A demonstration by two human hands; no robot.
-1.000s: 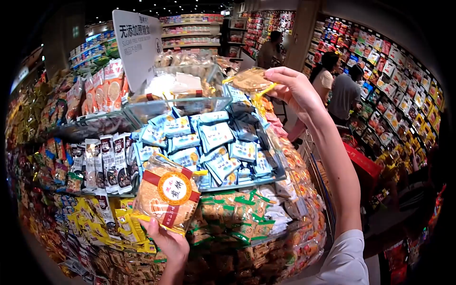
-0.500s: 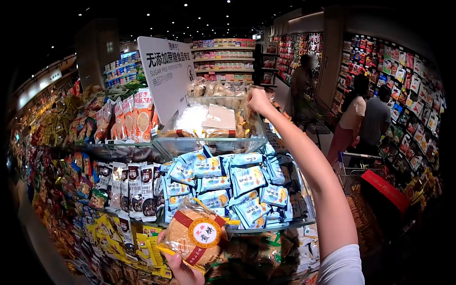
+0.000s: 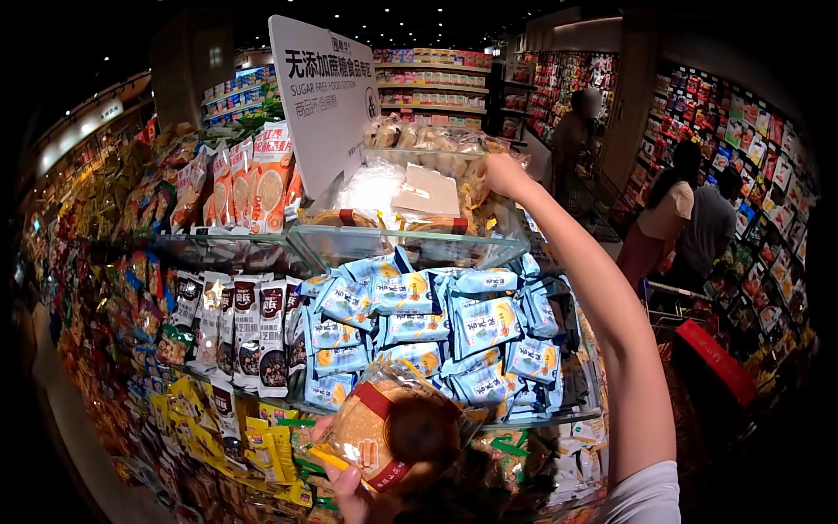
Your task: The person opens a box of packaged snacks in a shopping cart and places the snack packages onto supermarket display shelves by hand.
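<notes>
Brown, round, plastic-wrapped biscuit (image 3: 397, 428)'s gripped by the left hand (image 3: 347, 491), lower centre; right hand (image 3: 506, 177)'s been moved to the clear-walled bin (image 3: 406, 250), upper centre, fingers' hold can't be told.

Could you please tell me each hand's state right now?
Left hand: closed, holding the wrapped round biscuit.
Right hand: at the upper bin; open, closed or holding cannot be told.

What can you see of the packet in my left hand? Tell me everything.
The packet is a clear, plastic-looking wrapper around something round, flat and brown, like a biscuit. A red band with pale print crosses it, a dark round patch hides its middle, and yellow shows along its lower left edge. It is tilted, held near that edge by your left hand, in front of the blue packets; whether it touches them is unclear.
</notes>
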